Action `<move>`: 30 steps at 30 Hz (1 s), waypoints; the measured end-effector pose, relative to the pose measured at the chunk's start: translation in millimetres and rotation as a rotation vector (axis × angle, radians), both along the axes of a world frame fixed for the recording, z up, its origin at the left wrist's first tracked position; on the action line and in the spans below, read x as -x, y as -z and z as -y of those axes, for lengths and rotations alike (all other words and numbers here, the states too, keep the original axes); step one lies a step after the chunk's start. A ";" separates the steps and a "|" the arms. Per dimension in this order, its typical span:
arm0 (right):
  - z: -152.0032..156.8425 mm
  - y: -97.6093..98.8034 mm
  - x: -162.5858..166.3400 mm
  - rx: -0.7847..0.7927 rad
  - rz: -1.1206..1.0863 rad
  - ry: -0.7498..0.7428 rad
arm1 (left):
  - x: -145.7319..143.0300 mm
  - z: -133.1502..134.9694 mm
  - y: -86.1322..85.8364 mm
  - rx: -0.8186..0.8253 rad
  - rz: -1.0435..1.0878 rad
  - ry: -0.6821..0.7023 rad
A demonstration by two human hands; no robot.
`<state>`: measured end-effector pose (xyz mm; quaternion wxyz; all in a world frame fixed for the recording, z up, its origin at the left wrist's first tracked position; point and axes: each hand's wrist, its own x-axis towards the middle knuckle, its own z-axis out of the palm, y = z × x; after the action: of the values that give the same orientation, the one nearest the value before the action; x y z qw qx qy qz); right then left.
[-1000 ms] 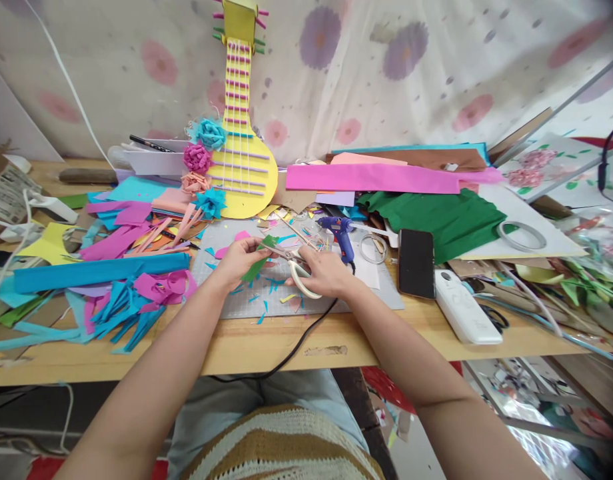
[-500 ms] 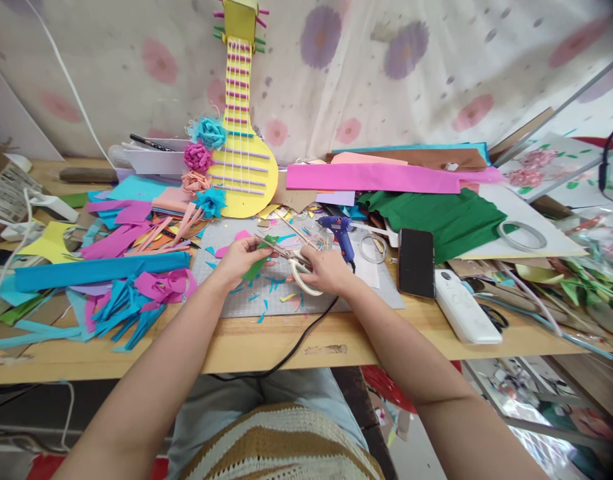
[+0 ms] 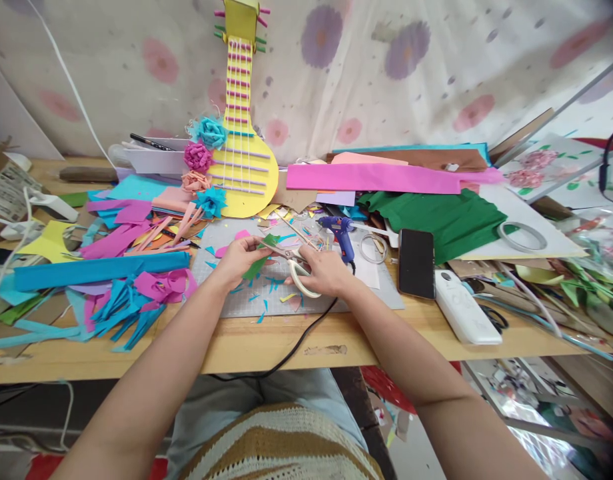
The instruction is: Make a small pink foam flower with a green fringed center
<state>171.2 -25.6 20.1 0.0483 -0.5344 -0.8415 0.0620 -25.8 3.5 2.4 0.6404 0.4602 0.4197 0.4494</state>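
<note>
Over the grey cutting mat, my left hand is closed on a small piece of green crepe paper. Part of the paper hangs below my fingers and part shows above them. My right hand grips the white-handled scissors, its fingers around the loops. The blades point left and meet the green paper beside my left fingertips; how far apart they stand is too small to tell. A purple glue gun lies just beyond my right hand. Blue and yellow paper snippets are scattered beneath both hands.
A yellow paper lute with paper flowers leans at the back. Coloured paper strips heap up on the left. To the right lie green crepe paper, a phone and a white device. A black cord crosses the front edge.
The scissor blades have shifted slightly against the green paper, and the handle loops sit a little differently in my right hand. My left hand stays nearly in place, still holding the paper.
</note>
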 end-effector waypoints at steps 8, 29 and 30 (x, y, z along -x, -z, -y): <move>-0.6 -0.8 -1.9 -0.009 0.002 0.008 | -0.1 0.8 -2.3 0.026 0.011 -0.018; -1.4 4.0 -1.3 -0.039 -0.023 -0.025 | -2.1 -1.7 1.6 0.014 0.057 -0.055; -1.4 4.6 -1.2 -0.042 -0.028 -0.028 | -2.2 -1.5 1.5 0.012 0.056 -0.057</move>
<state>172.4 -24.1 15.5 0.0702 -0.5206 -0.8493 0.0525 -23.6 5.0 1.0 0.6415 0.4313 0.4173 0.4778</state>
